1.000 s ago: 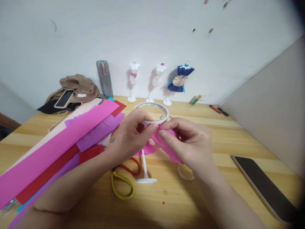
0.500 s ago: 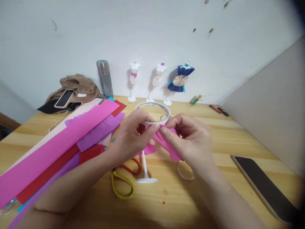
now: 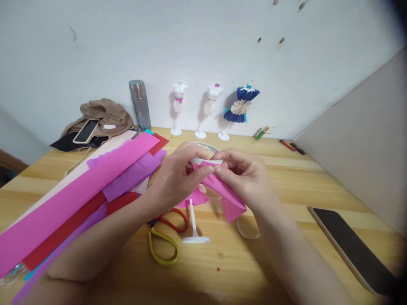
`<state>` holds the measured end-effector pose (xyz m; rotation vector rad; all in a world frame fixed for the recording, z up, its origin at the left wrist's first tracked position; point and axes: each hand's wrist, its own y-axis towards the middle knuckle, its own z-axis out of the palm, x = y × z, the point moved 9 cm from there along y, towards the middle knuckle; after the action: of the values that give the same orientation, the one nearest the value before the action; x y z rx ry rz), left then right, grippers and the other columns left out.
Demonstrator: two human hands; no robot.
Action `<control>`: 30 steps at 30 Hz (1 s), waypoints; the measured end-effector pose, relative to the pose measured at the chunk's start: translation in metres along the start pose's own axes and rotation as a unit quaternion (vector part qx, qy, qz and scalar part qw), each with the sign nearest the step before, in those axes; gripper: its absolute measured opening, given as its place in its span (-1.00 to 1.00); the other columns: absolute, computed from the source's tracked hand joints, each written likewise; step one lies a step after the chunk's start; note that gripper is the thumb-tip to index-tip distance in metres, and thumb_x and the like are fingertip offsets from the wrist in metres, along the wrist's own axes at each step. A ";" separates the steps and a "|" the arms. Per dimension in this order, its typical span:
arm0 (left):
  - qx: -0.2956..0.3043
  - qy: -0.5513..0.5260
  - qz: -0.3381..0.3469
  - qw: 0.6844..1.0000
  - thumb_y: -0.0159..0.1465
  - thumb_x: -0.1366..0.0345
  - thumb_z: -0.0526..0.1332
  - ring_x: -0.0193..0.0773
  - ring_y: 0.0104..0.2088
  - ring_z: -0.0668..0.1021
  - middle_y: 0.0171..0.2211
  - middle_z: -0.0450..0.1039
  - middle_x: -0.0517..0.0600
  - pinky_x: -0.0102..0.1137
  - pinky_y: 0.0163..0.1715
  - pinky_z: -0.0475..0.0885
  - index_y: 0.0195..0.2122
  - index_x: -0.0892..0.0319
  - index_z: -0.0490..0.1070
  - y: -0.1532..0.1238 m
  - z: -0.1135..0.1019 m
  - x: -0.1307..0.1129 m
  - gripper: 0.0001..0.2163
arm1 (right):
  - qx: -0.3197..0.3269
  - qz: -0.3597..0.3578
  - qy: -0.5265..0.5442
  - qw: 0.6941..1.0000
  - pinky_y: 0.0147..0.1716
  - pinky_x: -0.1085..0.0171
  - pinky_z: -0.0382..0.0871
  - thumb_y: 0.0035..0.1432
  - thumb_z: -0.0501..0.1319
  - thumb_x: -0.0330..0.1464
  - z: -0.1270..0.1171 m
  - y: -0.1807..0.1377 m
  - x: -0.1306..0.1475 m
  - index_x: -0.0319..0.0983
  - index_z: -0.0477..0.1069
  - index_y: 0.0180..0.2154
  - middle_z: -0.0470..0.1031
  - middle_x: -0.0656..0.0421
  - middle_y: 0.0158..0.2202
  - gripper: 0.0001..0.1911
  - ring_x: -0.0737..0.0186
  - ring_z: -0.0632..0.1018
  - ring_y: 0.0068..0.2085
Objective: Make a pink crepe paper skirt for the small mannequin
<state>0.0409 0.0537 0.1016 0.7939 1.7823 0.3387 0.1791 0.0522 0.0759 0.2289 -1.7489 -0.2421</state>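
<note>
My left hand (image 3: 182, 171) and my right hand (image 3: 243, 173) meet in the middle, thumbs close together, pinching the edge of a bright pink crepe paper piece (image 3: 227, 197). Its loose end hangs below my right hand. Between my fingers, just behind the paper, is a white roll of tape (image 3: 206, 162), mostly covered by my hands. Below them a small white dress-form stand (image 3: 194, 235) rises from the table. Its upper part is hidden by my hands and by more pink paper (image 3: 197, 198). Scissors (image 3: 163, 245) with red and yellow handles lie left of the stand.
Coloured paper strips (image 3: 73, 190) pile up on the left. Behind stand a flask (image 3: 140, 106), two small white dress forms (image 3: 179, 101) and a third in a blue paper dress (image 3: 246, 95). A phone (image 3: 346, 245) lies at right, near a white ring (image 3: 248, 228).
The tape roll has tilted and sunk lower between my hands, so less of its ring shows. The pink paper's loose end hangs further down. My right hand has shifted slightly left.
</note>
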 end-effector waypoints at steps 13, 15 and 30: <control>0.136 -0.376 -0.322 0.858 0.01 -0.31 0.31 -0.41 -0.65 0.40 -0.46 0.49 0.03 -0.51 -0.76 0.15 -0.35 0.25 0.44 -0.020 0.055 0.057 -0.38 | -0.056 0.086 0.087 0.991 -0.62 0.26 0.16 -0.06 0.46 -0.14 -0.036 0.010 -0.025 -0.08 0.47 -0.37 0.36 0.27 -0.60 -0.73 0.27 0.35 -0.61; 0.145 -0.393 -0.333 0.845 -0.02 -0.17 0.41 -0.45 -0.65 0.41 -0.46 0.51 0.03 -0.53 -0.74 0.19 -0.42 0.27 0.44 -0.024 0.063 0.056 -0.48 | -0.050 0.091 0.092 0.990 -0.62 0.27 0.17 -0.07 0.47 -0.15 -0.034 0.010 -0.025 -0.09 0.46 -0.36 0.37 0.28 -0.61 -0.71 0.27 0.36 -0.61; -0.087 0.139 0.040 0.986 0.15 0.12 0.34 -0.23 -0.30 0.52 -0.35 0.56 0.03 -0.36 -0.29 0.41 -0.34 0.19 0.54 0.014 -0.042 -0.010 -0.78 | 0.016 -0.018 -0.067 0.997 -0.61 0.31 0.14 0.06 0.32 -0.27 -0.015 0.007 0.002 -0.19 0.47 -0.40 0.39 0.26 -0.59 -0.87 0.31 0.34 -0.59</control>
<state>0.0092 0.0636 0.1324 0.7216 1.9504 0.6776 0.1938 0.0574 0.0827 0.2738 -1.8832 -0.2613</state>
